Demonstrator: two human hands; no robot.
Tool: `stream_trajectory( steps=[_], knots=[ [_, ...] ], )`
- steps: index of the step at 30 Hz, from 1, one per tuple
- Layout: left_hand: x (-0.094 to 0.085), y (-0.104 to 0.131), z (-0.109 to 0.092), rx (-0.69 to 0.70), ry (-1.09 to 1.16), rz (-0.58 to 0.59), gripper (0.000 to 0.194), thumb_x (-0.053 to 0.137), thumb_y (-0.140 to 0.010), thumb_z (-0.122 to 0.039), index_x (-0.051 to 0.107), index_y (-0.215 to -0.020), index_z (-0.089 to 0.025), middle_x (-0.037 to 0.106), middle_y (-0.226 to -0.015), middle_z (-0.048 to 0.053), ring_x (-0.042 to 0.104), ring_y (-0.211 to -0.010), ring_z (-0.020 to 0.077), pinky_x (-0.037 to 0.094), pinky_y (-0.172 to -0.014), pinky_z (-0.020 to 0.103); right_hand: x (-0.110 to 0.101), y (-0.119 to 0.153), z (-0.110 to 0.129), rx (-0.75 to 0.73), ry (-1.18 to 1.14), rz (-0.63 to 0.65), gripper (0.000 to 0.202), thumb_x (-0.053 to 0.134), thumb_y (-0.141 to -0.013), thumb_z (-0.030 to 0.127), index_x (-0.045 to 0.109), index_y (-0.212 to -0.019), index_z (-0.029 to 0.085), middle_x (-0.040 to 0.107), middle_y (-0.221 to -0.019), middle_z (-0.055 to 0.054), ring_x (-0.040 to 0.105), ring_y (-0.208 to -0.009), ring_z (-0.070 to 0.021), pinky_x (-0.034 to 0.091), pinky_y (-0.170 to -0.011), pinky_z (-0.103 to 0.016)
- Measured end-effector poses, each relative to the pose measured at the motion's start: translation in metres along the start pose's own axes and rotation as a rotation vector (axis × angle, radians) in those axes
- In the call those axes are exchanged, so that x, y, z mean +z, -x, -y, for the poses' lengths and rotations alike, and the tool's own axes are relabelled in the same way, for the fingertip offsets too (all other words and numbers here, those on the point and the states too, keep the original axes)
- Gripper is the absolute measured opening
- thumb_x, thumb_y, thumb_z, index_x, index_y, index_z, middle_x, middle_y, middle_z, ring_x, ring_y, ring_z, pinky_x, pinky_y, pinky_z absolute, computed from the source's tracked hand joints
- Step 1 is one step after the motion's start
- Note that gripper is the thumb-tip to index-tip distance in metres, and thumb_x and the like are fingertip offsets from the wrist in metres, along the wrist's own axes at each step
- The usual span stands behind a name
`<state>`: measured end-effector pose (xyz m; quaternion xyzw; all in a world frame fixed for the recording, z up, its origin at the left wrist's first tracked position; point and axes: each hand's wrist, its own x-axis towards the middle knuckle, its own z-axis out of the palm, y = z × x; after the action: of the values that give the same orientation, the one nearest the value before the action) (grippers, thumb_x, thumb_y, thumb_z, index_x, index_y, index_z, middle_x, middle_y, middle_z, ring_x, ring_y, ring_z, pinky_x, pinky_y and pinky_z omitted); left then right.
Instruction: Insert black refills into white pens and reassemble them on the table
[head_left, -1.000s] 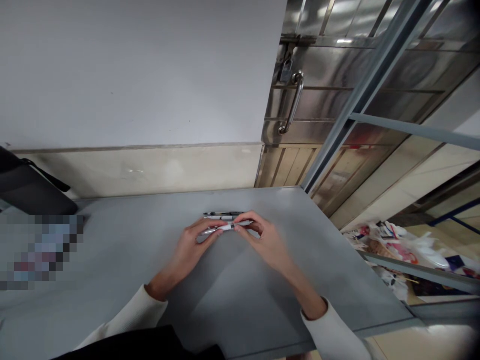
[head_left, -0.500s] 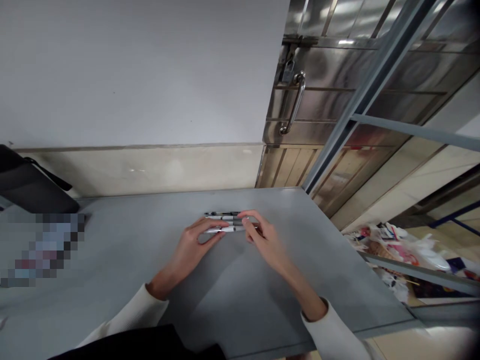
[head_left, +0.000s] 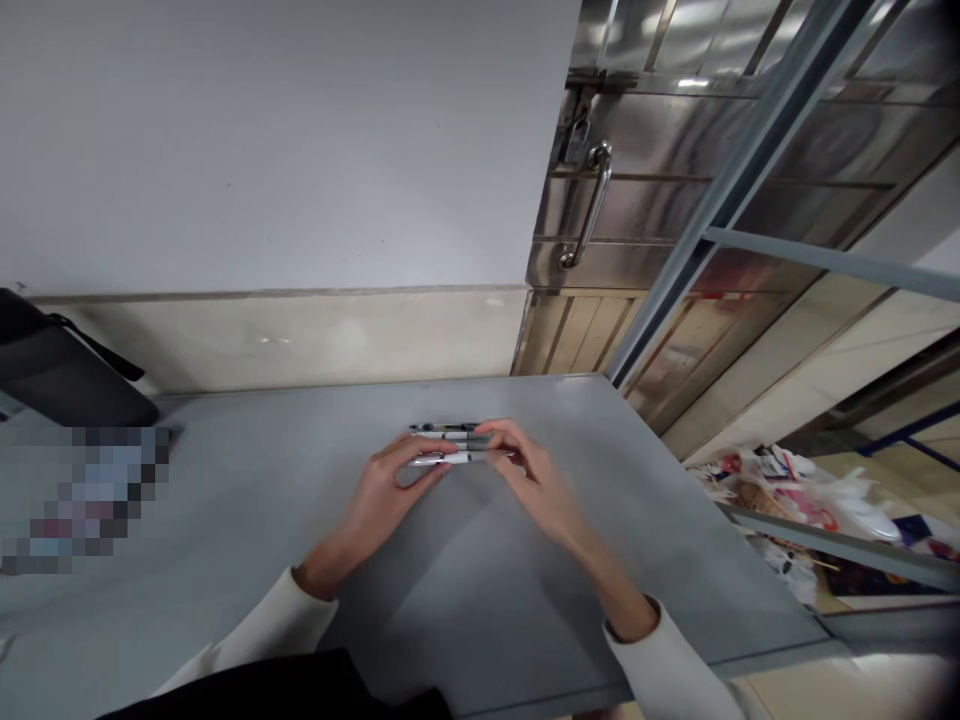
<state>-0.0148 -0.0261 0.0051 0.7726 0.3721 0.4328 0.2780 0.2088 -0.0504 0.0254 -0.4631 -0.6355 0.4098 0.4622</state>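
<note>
Three pens lie side by side, roughly parallel, on the grey table [head_left: 300,480]. The nearest is a white and silver pen [head_left: 466,457]. Behind it is another white pen [head_left: 450,436], partly covered by my fingers, and farthest back a dark, clear-barrelled pen [head_left: 442,426]. My left hand [head_left: 384,492] pinches the left part of the nearest pen between thumb and fingers. On the right, my right hand [head_left: 534,485] has its thumb and fingers closed around the right end of the same pen, its index finger reaching over the ends of the pens behind.
A black case with a strap [head_left: 75,365] stands at the table's back left, beside a pixelated flat item [head_left: 97,490]. The wall runs along the back edge. A metal frame post [head_left: 675,270] rises at the right, with bagged items [head_left: 810,495] on a shelf beyond.
My right thumb has shifted slightly and lies straighter along the nearest pen. My left hand and the pens look the same.
</note>
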Motion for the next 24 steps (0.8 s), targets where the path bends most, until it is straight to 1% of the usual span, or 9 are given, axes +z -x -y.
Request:
stream_trajectory(
  steps=[2, 5, 6, 8, 10, 14, 19, 22, 24],
  knots=[
    [-0.0001, 0.0001, 0.0003, 0.000, 0.004, 0.004, 0.018, 0.072, -0.098, -0.026, 0.077, -0.115, -0.029, 0.078, -0.112, 0.002, 0.074, -0.106, 0.0217, 0.058, -0.096, 0.036, 0.0006, 0.0004, -0.0001, 0.023, 0.002, 0.007, 0.022, 0.053, -0.100, 0.039, 0.063, -0.114, 0.025, 0.050, -0.074, 0.003, 0.048, -0.065, -0.0159, 0.039, -0.063, -0.028],
    [0.0000, 0.0004, 0.0010, -0.003, 0.015, 0.012, 0.019, 0.072, -0.098, -0.025, 0.077, -0.116, -0.029, 0.078, -0.112, 0.002, 0.074, -0.106, 0.0209, 0.057, -0.097, 0.035, 0.0013, 0.0012, -0.0005, 0.111, 0.003, 0.023, 0.029, 0.046, -0.104, 0.047, 0.062, -0.111, 0.024, 0.041, -0.061, 0.006, 0.038, -0.056, -0.0153, 0.032, -0.056, -0.028],
    [0.0002, 0.0004, 0.0011, -0.003, 0.017, 0.012, 0.019, 0.072, -0.098, -0.025, 0.077, -0.116, -0.029, 0.078, -0.112, 0.002, 0.074, -0.106, 0.0209, 0.057, -0.097, 0.035, 0.0013, 0.0014, -0.0007, 0.108, -0.002, 0.025, 0.030, 0.046, -0.104, 0.047, 0.063, -0.111, 0.024, 0.042, -0.062, 0.006, 0.039, -0.057, -0.0152, 0.033, -0.057, -0.028],
    [0.0005, 0.0005, 0.0009, -0.005, 0.020, 0.008, 0.018, 0.072, -0.098, -0.025, 0.077, -0.115, -0.028, 0.078, -0.113, 0.002, 0.073, -0.106, 0.0210, 0.057, -0.097, 0.035, 0.0010, 0.0013, -0.0012, 0.045, -0.011, 0.024, 0.025, 0.051, -0.102, 0.043, 0.063, -0.112, 0.024, 0.050, -0.070, 0.004, 0.045, -0.063, -0.0152, 0.037, -0.062, -0.028],
    [0.0008, 0.0003, 0.0006, -0.007, 0.020, 0.007, 0.018, 0.072, -0.098, -0.024, 0.077, -0.115, -0.028, 0.078, -0.113, 0.002, 0.073, -0.107, 0.0211, 0.057, -0.098, 0.035, 0.0007, 0.0009, -0.0017, -0.005, -0.013, 0.022, 0.022, 0.055, -0.100, 0.039, 0.062, -0.115, 0.024, 0.053, -0.077, 0.003, 0.048, -0.068, -0.0151, 0.039, -0.065, -0.028],
    [0.0006, 0.0002, 0.0004, -0.014, 0.017, 0.014, 0.019, 0.072, -0.098, -0.025, 0.077, -0.116, -0.028, 0.078, -0.113, 0.002, 0.073, -0.106, 0.0211, 0.056, -0.097, 0.034, 0.0001, 0.0007, -0.0019, 0.079, 0.006, 0.040, 0.027, 0.049, -0.104, 0.045, 0.062, -0.113, 0.024, 0.044, -0.065, 0.006, 0.040, -0.058, -0.0147, 0.034, -0.058, -0.028],
    [0.0003, 0.0000, 0.0005, -0.024, 0.021, 0.003, 0.017, 0.072, -0.098, -0.026, 0.078, -0.114, -0.028, 0.078, -0.112, 0.003, 0.073, -0.105, 0.0216, 0.056, -0.097, 0.035, 0.0002, 0.0011, -0.0032, 0.006, 0.002, 0.034, 0.021, 0.058, -0.101, 0.039, 0.063, -0.116, 0.026, 0.055, -0.081, 0.002, 0.049, -0.068, -0.0151, 0.039, -0.065, -0.028],
    [0.0004, -0.0005, -0.0002, -0.028, 0.026, 0.012, 0.017, 0.072, -0.098, -0.027, 0.078, -0.114, -0.028, 0.078, -0.110, 0.003, 0.073, -0.103, 0.0220, 0.056, -0.097, 0.036, 0.0006, 0.0011, -0.0046, 0.047, -0.001, 0.048, 0.021, 0.055, -0.103, 0.043, 0.063, -0.113, 0.026, 0.050, -0.069, 0.004, 0.044, -0.062, -0.0152, 0.036, -0.061, -0.029],
    [0.0005, -0.0006, -0.0008, -0.035, 0.028, 0.015, 0.017, 0.071, -0.098, -0.028, 0.078, -0.114, -0.028, 0.078, -0.110, 0.003, 0.073, -0.103, 0.0225, 0.056, -0.097, 0.037, 0.0006, 0.0012, -0.0052, 0.060, 0.005, 0.047, 0.024, 0.053, -0.105, 0.047, 0.064, -0.110, 0.026, 0.049, -0.067, 0.004, 0.045, -0.062, -0.0155, 0.036, -0.061, -0.029]
  ],
)
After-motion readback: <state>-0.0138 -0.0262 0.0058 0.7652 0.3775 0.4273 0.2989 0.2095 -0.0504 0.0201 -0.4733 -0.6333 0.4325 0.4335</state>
